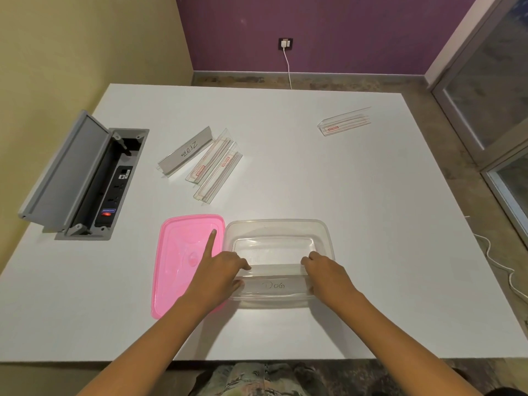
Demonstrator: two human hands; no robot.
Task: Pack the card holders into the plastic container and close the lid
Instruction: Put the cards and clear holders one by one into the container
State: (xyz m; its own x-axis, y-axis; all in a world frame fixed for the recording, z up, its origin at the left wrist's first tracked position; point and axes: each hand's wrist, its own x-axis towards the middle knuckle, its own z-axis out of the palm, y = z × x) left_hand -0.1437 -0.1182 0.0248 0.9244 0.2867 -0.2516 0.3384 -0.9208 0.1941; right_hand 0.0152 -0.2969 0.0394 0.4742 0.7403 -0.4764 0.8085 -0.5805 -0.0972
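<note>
My left hand [220, 270] and right hand [323, 271] pinch the "Dog" holder [273, 285] by its ends, lying lengthwise along the container [325, 232] near wall.

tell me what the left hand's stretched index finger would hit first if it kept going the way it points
The left hand points its index finger away and slightly left over the pink lid. Past the lid's far edge, the nearest clear card holder looks first in line, though depth is hard to judge.

It looked like an office: a white surface [314, 172] held a flip-up power socket box [94, 181] at its left edge.
</note>
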